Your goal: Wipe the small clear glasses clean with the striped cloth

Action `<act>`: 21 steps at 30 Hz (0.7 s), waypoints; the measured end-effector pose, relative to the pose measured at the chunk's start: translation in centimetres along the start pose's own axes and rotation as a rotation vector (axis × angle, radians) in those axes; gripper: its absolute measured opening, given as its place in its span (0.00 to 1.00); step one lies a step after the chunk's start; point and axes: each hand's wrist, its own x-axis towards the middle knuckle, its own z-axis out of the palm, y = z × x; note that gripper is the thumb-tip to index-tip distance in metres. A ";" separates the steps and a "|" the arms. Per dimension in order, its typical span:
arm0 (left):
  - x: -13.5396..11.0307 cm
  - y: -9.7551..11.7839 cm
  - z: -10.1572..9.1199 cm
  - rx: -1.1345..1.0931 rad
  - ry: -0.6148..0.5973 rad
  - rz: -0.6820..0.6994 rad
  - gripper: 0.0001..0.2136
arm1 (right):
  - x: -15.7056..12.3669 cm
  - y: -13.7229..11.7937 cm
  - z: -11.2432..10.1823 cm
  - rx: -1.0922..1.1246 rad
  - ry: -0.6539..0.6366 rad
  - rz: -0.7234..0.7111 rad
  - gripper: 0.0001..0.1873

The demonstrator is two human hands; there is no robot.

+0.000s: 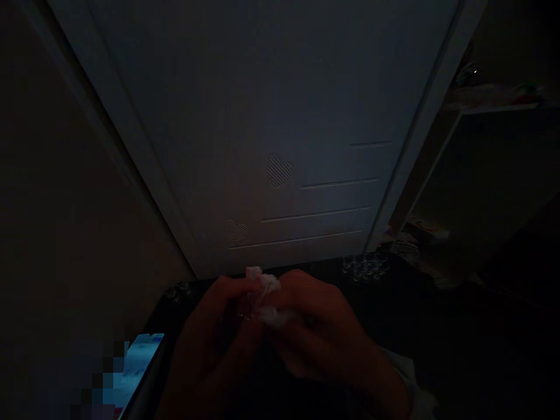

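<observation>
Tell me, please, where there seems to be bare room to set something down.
Possibly the dark surface right of the right hand, nearer than the shiny clear pieces: nothing shows there, but it is too dark to be sure. It is crowded around the left hand, which meets the right at the crumpled white wad, with the lit screen to its left.

head cam | fwd+dn | L hand (202, 326), R hand (326, 321) nr | panel (262, 105) beyond
</observation>
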 end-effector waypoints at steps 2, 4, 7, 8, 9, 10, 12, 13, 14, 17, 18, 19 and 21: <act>-0.1 0.2 0.2 0.018 0.028 -0.013 0.04 | 0.1 0.0 0.0 0.022 0.000 0.005 0.09; -0.2 0.2 0.3 0.056 0.047 -0.020 0.05 | 0.1 0.0 0.0 0.025 -0.003 0.011 0.09; -0.2 -0.1 0.2 0.097 0.063 -0.028 0.05 | 0.2 0.1 0.1 0.024 -0.007 0.047 0.10; -0.2 -0.2 0.2 0.098 0.060 -0.032 0.06 | 0.2 0.2 0.2 0.032 -0.005 0.059 0.10; -0.2 -0.3 0.2 0.094 0.057 -0.037 0.06 | 0.2 0.2 0.2 0.046 -0.004 0.073 0.09; -0.2 -0.4 0.2 0.089 0.057 -0.040 0.07 | 0.3 0.2 0.3 0.062 -0.003 0.093 0.09; -0.2 -0.3 0.3 0.079 0.062 -0.039 0.07 | 0.4 0.3 0.4 0.099 0.003 0.145 0.09; -0.2 -0.2 0.4 0.071 0.071 -0.036 0.08 | 0.4 0.3 0.5 0.125 0.004 0.178 0.08; -0.2 -0.1 0.5 0.057 0.082 -0.033 0.10 | 0.5 0.3 0.6 0.161 0.002 0.208 0.08; -0.1 0.3 0.7 -0.015 0.093 -0.056 0.14 | 0.6 0.3 0.8 0.301 -0.015 0.262 0.06; 0.0 0.4 0.7 -0.033 0.091 -0.078 0.15 | 0.6 0.3 0.9 0.342 -0.018 0.279 0.07; 0.0 0.4 0.7 -0.038 0.088 -0.100 0.15 | 0.6 0.2 0.9 0.373 -0.017 0.301 0.07; 0.1 0.4 0.7 -0.030 0.076 -0.148 0.14 | 0.6 0.2 1.0 0.417 -0.009 0.361 0.08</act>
